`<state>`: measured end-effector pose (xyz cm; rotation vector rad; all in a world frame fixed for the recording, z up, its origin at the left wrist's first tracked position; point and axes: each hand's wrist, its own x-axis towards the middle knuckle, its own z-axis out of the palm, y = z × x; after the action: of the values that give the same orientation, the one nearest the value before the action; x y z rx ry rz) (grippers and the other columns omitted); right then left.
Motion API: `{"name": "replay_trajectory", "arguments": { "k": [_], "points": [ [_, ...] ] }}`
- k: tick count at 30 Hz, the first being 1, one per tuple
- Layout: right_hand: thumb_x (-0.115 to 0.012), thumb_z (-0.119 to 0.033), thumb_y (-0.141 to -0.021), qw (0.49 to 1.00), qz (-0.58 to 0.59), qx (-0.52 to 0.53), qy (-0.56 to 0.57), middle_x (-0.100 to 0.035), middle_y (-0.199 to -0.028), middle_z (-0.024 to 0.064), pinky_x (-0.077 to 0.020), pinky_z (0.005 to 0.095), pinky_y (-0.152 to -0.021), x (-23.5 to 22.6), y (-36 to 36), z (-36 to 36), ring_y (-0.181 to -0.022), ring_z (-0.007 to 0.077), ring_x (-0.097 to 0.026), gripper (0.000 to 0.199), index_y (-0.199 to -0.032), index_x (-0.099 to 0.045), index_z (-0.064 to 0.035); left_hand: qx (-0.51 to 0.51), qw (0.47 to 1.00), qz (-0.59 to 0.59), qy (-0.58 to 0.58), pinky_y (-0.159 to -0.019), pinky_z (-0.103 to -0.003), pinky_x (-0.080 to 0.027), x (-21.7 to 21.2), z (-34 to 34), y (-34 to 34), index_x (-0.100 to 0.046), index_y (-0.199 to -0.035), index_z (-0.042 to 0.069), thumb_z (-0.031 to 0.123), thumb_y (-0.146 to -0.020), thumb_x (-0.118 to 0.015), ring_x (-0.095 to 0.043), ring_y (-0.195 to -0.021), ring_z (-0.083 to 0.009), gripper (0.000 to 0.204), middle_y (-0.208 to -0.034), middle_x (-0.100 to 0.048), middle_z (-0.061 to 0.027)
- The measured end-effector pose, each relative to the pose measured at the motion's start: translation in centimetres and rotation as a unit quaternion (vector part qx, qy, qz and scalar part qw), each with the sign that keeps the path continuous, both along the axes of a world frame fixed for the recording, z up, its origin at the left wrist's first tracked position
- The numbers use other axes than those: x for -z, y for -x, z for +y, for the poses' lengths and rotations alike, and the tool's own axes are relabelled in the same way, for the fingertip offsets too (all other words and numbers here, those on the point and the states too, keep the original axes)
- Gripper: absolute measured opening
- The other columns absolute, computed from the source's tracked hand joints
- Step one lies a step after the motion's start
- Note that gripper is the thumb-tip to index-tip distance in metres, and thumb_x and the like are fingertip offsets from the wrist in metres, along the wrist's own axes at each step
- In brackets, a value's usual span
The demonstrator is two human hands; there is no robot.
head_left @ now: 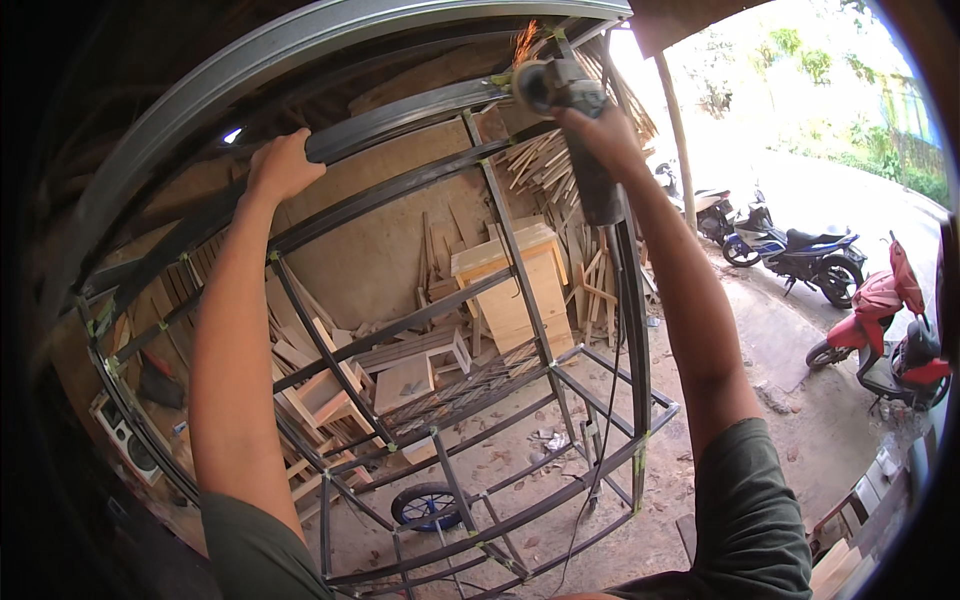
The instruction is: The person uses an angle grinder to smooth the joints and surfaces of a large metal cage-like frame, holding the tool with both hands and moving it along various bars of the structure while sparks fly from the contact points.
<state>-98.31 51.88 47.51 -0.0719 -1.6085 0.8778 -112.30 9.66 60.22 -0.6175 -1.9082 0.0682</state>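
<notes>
My right hand (608, 138) is wrapped round an angle grinder (594, 185), raised at the upper right of a tall dark metal frame (515, 250). Its disc end meets a joint near the top of the frame. Orange sparks (525, 42) fly upward from there. On the left, my left hand (287, 165) grips an upper metal bar (400, 117) of the same frame, its fingers partly hidden behind the bar. From the grinder a dark cord (617, 350) hangs down to the floor.
Past the frame stand a wooden cabinet (520, 285) and stacked wood strips (550, 165). A small wheel (427, 506) lies low inside the frame. A speaker box (135, 440) is at the left. Blue-white (795, 250) and red (880, 310) motorbikes are parked outside on the right.
</notes>
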Motion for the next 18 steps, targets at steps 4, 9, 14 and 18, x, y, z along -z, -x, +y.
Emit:
{"name": "replay_trajectory", "arguments": {
  "k": [4,9,14,18],
  "points": [
    [-0.081,-0.048,-0.079,0.998,0.008,-0.055,-0.001,-0.070,-0.094,0.0113,-0.0557,0.0326,-0.073,-2.1,-2.5,1.4,-0.079,0.0188,-0.068,0.067,-0.117,-0.065,0.0055,-0.007,1.000,-0.009,-0.001,-0.099,-0.045,-0.053,-0.1,-0.1,0.3,-0.062,-0.133,0.005,0.030,-0.077,-0.072,-0.068,-0.112,-0.0354,0.062,-0.115,-0.072,-0.0200],
    [-0.082,-0.052,-0.077,0.988,-0.066,-0.100,-0.099,-0.070,-0.088,0.0086,-0.0555,0.0297,-0.064,-3.7,-5.5,-1.9,-0.070,0.0175,-0.068,0.064,-0.111,-0.068,0.0006,-0.017,1.000,-0.003,0.004,-0.097,-0.045,-0.054,0.3,-0.5,0.4,-0.063,-0.130,0.005,0.032,-0.077,-0.072,-0.068,-0.110,-0.0351,0.059,-0.114,-0.072,-0.0196],
    [-0.084,-0.054,-0.073,0.964,-0.248,-0.071,-0.061,-0.071,-0.085,0.0092,-0.0576,0.0308,-0.058,-8.7,-8.0,-1.3,-0.063,0.0182,-0.069,0.063,-0.105,-0.069,-0.0012,0.007,1.000,0.012,-0.001,-0.097,-0.046,-0.054,0.2,-0.3,0.7,-0.065,-0.126,0.006,0.033,-0.078,-0.071,-0.068,-0.111,-0.0357,0.056,-0.115,-0.072,-0.0193],
    [-0.084,-0.054,-0.074,0.962,-0.230,-0.113,-0.097,-0.071,-0.085,0.0094,-0.0576,0.0307,-0.058,-9.4,-10.0,-2.0,-0.063,0.0183,-0.069,0.064,-0.106,-0.069,-0.0009,-0.011,1.000,-0.018,-0.003,-0.097,-0.047,-0.054,0.2,-0.5,-0.4,-0.065,-0.124,0.007,0.033,-0.077,-0.071,-0.068,-0.111,-0.0363,0.054,-0.116,-0.072,-0.0190]
  ]
}}
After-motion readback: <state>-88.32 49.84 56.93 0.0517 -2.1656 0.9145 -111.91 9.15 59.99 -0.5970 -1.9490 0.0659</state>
